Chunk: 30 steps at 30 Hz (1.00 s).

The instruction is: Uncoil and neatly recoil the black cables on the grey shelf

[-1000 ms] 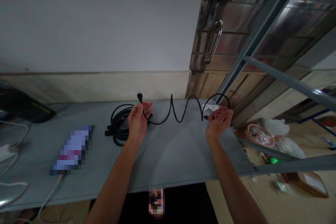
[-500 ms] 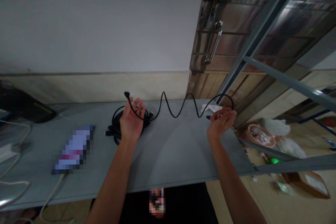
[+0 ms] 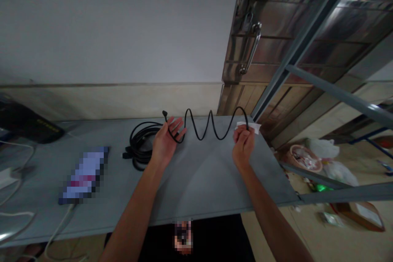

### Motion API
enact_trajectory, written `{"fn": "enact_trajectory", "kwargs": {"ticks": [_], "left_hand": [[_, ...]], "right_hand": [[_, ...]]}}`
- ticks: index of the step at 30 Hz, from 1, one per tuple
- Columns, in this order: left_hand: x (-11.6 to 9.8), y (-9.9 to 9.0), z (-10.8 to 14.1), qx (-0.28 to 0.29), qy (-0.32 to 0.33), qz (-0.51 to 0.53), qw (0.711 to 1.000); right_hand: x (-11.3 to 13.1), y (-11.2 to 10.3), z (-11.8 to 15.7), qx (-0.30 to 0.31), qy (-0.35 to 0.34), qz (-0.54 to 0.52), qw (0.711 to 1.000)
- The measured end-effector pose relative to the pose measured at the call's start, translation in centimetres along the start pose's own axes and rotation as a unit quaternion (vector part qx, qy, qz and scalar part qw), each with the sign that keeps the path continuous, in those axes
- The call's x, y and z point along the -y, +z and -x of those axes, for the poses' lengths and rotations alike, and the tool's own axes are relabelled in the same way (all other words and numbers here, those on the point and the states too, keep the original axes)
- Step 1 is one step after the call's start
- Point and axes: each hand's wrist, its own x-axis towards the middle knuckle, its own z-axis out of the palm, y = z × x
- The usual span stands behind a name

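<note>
A black cable (image 3: 201,138) with wavy bends is stretched above the grey table between my two hands. My left hand (image 3: 166,141) is palm up with its fingers partly spread, and the cable lies across it, held near one end. The plug (image 3: 165,113) at that end sticks up past the fingers. My right hand (image 3: 244,143) is closed around the other end, hiding whatever connector is there. On the table just left of and behind my left hand lies a coil of black cables (image 3: 138,147), with connectors showing on its left side.
The grey table (image 3: 199,188) stands against the wall. A phone (image 3: 84,176) with a white cord and a black object (image 3: 27,120) lie left. White paper (image 3: 254,127) is beyond my right hand. A metal frame (image 3: 294,55) and a pink basket (image 3: 305,159) are right.
My left hand has moved right, uncovering more of the cable coil. My right hand has come left and nearer, so the cable's bends are closer together.
</note>
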Motion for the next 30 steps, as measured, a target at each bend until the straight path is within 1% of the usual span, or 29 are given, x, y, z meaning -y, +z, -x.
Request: {"fn": "enact_trajectory", "kwargs": {"ticks": [3, 6, 8, 11, 14, 19, 24, 26, 28, 30], "left_hand": [[0.5, 0.4, 0.1, 0.018, -0.036, -0.016, 0.999], [0.8, 1.0, 0.4, 0.055, -0.065, -0.029, 0.996], [0.9, 1.5, 0.8, 0.086, -0.085, -0.041, 0.992], [0.8, 2.2, 1.4, 0.130, -0.120, -0.053, 0.983], [0.9, 2.7, 2.1, 0.151, -0.138, -0.050, 0.978], [0.9, 3.0, 2.8, 0.153, -0.146, -0.024, 0.977], [0.0, 3.0, 3.1, 0.157, -0.156, 0.009, 0.975], [-0.6, 3.1, 3.2, 0.171, -0.173, -0.001, 0.970], [-1.1, 3.3, 3.4, 0.196, -0.184, -0.024, 0.963], [-1.7, 3.3, 3.6, 0.208, -0.174, -0.068, 0.960]], "right_hand": [[0.1, 0.4, 1.1, 0.141, -0.043, 0.038, 0.988], [0.3, 1.2, 2.0, 0.282, -0.075, 0.063, 0.955], [0.3, 1.8, 2.7, 0.351, -0.089, 0.075, 0.929], [0.0, 2.5, 3.5, 0.417, -0.102, 0.084, 0.899], [-0.2, 2.6, 4.0, 0.442, -0.114, 0.087, 0.886], [-0.1, 2.8, 4.3, 0.456, -0.135, 0.088, 0.875], [0.4, 3.5, 4.8, 0.475, -0.169, 0.088, 0.859], [0.8, 3.7, 5.0, 0.486, -0.185, 0.090, 0.850], [1.1, 3.7, 5.2, 0.496, -0.213, 0.103, 0.835], [1.3, 3.8, 5.2, 0.495, -0.258, 0.127, 0.820]]}}
